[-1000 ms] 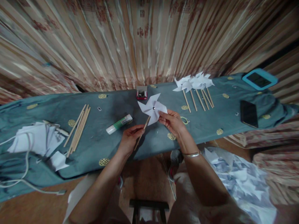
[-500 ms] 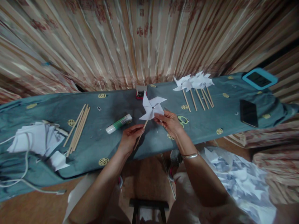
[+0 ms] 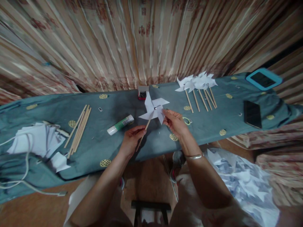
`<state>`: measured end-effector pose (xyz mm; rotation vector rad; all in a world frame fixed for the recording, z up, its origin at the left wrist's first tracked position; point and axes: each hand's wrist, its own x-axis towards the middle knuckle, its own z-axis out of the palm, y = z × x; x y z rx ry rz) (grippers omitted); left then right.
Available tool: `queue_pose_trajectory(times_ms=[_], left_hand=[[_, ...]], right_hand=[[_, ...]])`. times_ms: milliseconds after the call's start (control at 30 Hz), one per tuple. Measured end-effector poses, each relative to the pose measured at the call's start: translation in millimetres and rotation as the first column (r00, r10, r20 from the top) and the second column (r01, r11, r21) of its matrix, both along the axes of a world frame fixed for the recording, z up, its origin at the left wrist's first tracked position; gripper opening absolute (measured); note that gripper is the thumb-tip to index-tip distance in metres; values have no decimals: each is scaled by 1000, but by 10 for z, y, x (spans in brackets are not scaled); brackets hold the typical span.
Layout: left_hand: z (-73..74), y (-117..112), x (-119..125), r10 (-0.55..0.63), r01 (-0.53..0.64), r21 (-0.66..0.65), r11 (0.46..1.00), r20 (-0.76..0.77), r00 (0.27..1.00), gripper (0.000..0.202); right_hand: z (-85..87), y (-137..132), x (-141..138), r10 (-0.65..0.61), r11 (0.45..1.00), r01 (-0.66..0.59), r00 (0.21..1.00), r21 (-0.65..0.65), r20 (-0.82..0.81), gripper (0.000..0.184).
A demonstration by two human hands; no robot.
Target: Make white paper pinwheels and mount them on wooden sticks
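It looked like a room in a home: curtains [image 3: 113,47] with a reddish pattern hung along the far side, a blue-green tablecloth [image 3: 113,105] with yellow pineapple-like shapes lay before them, and patterned fabric [image 3: 281,176] sat bunched near right.

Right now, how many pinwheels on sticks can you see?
6: one pinwheel, its stick in the left hand; five more pinwheels grouped on the table, near its far edge, right of centre. They overlap, so another could be hidden.
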<state>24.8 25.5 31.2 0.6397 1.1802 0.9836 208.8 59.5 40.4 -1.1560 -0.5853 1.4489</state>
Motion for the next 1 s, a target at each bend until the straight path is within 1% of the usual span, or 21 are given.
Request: queue_pose_trajectory(times_ms=[133, 300, 433, 633, 900, 1000], left_hand=[[5, 0, 2, 18, -18, -1, 1000, 16, 1000, 42], [1, -4, 1, 16, -16, 14, 1000, 9, 1000, 41], [-6, -10, 0, 11, -11, 24, 1000, -10, 1000, 39], [-17, -14, 4, 18, -18, 34, 999, 1, 1000, 37], [-54, 3, 22, 51, -51, 34, 998, 1, 999, 39], [-60, 3, 27, 46, -46, 33, 998, 11, 999, 40]], right_hand=[[-1, -11, -20, 7, 1000, -7, 1000, -11, -21, 38], [-7, -21, -46, 31, 999, -33, 998, -32, -50, 39], [-14, -33, -64, 70, 996, -73, 996, -49, -49, 37], [-33, -47, -87, 84, 995, -86, 995, -48, -49, 34], [-43, -63, -147, 87, 994, -90, 994, -62, -62, 40], [-47, -72, -169, 92, 994, -95, 994, -60, -52, 40]])
